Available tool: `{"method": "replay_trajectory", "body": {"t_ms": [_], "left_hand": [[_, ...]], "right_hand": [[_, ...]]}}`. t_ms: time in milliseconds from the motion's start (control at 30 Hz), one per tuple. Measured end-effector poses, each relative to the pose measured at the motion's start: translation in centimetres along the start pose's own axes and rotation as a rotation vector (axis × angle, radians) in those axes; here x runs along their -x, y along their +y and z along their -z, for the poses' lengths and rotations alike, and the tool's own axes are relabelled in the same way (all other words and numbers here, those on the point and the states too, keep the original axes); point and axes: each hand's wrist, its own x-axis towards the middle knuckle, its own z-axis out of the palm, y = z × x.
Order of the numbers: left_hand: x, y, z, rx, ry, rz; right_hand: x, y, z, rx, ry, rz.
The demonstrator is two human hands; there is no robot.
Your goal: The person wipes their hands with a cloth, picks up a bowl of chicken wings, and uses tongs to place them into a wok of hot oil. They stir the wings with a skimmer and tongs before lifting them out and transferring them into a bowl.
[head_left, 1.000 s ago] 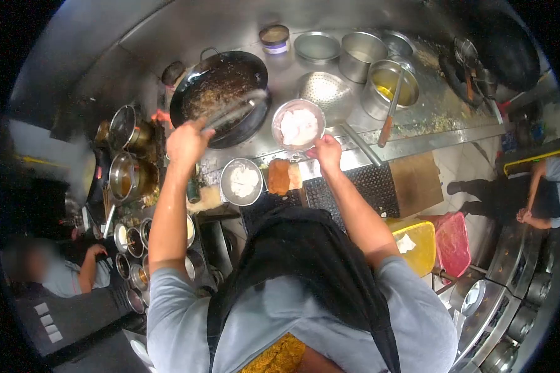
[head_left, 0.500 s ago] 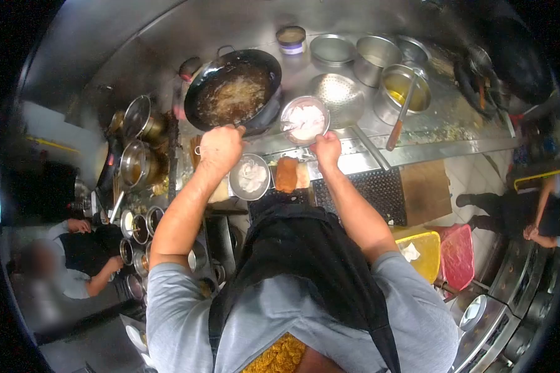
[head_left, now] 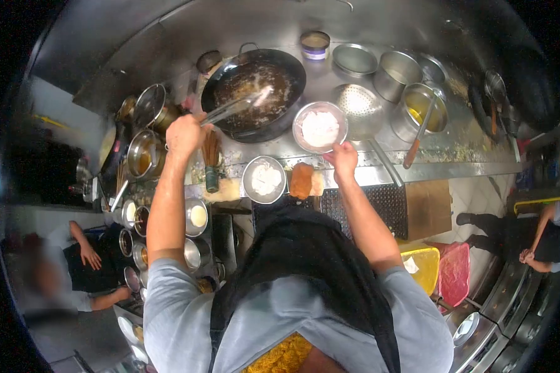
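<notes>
A long metal utensil [head_left: 233,109] is gripped in the closed left hand [head_left: 185,133], and its blurred far end is held over the dark wok [head_left: 255,93], in which browned food in oil is seen. The rim of a steel bowl [head_left: 319,127] filled with a white substance is pinched by the right hand [head_left: 344,158], with the fingers curled at its near edge; the bowl is held just to the right of the wok, above the steel table [head_left: 379,171]. A second, smaller bowl [head_left: 264,180] with white contents is set on the table's front edge, between the two arms, and a brown-orange cloth [head_left: 302,180] is draped just beside it. A perforated strainer [head_left: 359,109] lies behind the held bowl, and a pot of yellow liquid [head_left: 426,112] with a wooden-handled ladle [head_left: 419,140] resting in it stands further right. Small seasoning containers [head_left: 196,216] are ranged at the left, near two lidded pots [head_left: 144,155]. Other people [head_left: 81,273] are seen at the left and right edges.
</notes>
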Motion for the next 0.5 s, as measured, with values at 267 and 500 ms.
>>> {"method": "replay_trajectory", "body": {"t_ms": [267,500], "left_hand": [[-8.7,-8.5,-13.6,0.028,-0.138,0.301],[-4.0,-2.7,-9.1,0.154,0.128,0.194]], "right_hand": [[1.6,-1.0,0.7,0.028,0.033,-0.002],[0.9,-0.4,1.3,0.039,0.032,0.006]]}}
